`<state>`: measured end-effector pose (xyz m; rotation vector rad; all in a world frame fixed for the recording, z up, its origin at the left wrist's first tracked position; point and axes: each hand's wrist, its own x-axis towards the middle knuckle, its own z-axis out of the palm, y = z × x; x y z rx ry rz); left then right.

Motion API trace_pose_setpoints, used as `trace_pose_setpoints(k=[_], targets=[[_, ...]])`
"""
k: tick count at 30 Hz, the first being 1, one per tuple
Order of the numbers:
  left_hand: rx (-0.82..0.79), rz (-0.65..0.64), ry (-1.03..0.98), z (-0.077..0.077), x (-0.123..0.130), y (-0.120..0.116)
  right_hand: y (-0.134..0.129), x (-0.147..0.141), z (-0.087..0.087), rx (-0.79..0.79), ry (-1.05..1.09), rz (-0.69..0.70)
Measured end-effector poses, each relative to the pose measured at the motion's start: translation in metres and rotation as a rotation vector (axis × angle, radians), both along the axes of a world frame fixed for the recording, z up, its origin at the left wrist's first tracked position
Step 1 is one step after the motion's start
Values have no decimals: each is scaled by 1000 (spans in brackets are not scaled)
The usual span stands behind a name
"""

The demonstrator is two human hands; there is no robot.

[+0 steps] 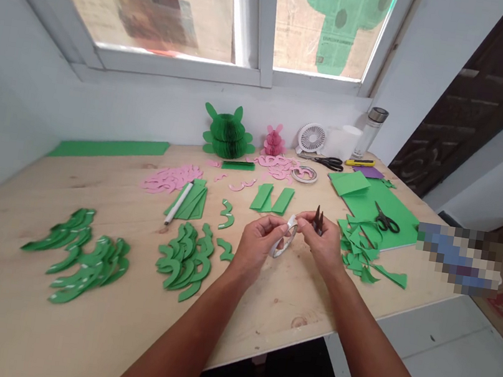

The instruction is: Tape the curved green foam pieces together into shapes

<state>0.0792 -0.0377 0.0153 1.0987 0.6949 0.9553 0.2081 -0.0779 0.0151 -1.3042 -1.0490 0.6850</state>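
Note:
Both hands meet over the front middle of the wooden table. My left hand (259, 240) is closed on a roll of white tape (276, 248), its ring tilted on edge. My right hand (323, 243) pinches at the tape's upper edge, where a short white end shows. The same hand also keeps a pair of scissors (320, 216) in its palm, dark blades pointing up and the handles hidden. Left of my hands lie scalloped green paper strips (184, 258), stacked in a pile, with one loose curved strip (227, 215) above.
Farther left sit more green strips (92, 269) with white marks. Behind are a marker (178, 203), pink paper cutouts (172, 178), and a green honeycomb paper figure (228, 135). Green scraps (358, 248), black scissors (387, 219) and green sheets (399, 214) lie right. A small fan (312, 139) stands behind.

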Motion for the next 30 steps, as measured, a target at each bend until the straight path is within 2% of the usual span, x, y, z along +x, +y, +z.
trace_pose_setpoints(k=[9,17,24,30], targets=[[3,41,2,3,-4,2,-2,2,-1,-30,-29,38],[92,89,93,1,-8,9,0,3,-5,-12,-106,187],[131,44,121,4,-13,11,0,2,-3,-68,-59,204],[136,20,108,10,-15,10,-1,0,0,-85,-85,275]])
